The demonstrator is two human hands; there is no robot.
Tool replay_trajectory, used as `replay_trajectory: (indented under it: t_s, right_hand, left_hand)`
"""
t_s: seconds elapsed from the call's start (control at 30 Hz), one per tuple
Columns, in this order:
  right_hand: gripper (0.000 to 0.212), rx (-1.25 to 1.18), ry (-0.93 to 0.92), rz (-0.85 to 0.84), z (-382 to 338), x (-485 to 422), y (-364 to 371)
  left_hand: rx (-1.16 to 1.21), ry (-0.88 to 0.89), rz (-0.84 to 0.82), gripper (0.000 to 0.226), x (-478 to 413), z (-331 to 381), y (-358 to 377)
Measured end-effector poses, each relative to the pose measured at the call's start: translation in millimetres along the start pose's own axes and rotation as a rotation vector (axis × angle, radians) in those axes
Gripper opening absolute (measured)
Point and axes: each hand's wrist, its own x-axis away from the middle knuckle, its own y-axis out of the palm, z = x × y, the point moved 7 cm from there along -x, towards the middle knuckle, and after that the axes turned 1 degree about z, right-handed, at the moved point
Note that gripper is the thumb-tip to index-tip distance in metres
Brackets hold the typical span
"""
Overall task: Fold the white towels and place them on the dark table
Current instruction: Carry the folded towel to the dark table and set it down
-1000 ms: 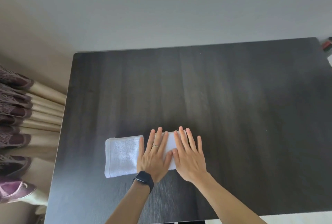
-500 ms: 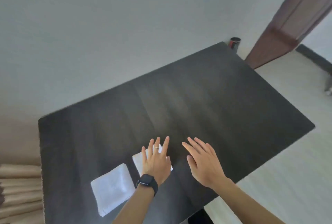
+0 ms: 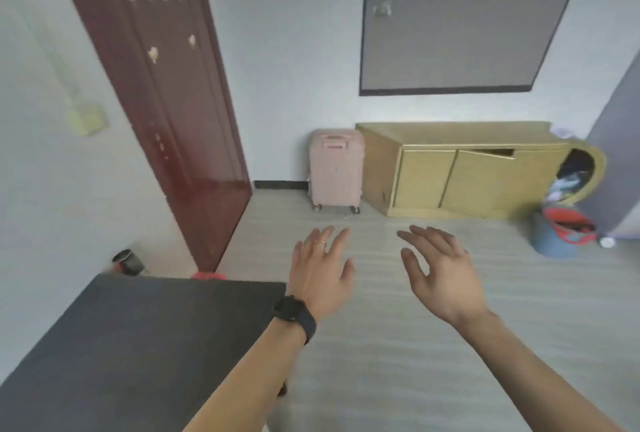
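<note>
No white towel is showing in this view. The dark table (image 3: pixel 121 345) is lying at the near left, with only one corner in view. The left hand (image 3: pixel 320 272) and the right hand (image 3: pixel 440 272) are hovering spread wide and empty over the floor (image 3: pixel 415 362), just right of the table. The person is probably fetching another towel, so the next move calls for finding one, perhaps near the far cabinet (image 3: pixel 450 171).

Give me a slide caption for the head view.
Left hand and right hand open, empty, beside the table, facing door, suitcase and cabinet.
</note>
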Motion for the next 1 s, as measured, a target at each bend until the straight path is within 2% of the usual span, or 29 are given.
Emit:
replay_trajectory:
  t_s: [0.1,0.2,0.43,0.77,1.0]
  right_hand:
    - [0.042,0.086,0.082,0.142,93,-34,-75]
    - [0.039,0.162,0.136,0.221,179,-62,-136]
    - [0.042,0.260,0.215,0.291,323,-127,-214]
    - [0.046,0.334,0.265,0.297,508,-287,-210]
    - [0.047,0.333,0.344,0.262,648,-403,-178]
  left_hand:
    - [0.045,0.154,0.086,0.056,-85,106,1]
    - [0.087,0.236,0.090,0.056,-159,193,14]
    - [0.147,0.264,0.059,0.058,-290,310,63]
    - [0.189,0.345,0.114,0.057,-509,406,135]
    - [0.190,0.400,0.077,0.058,-679,469,202]
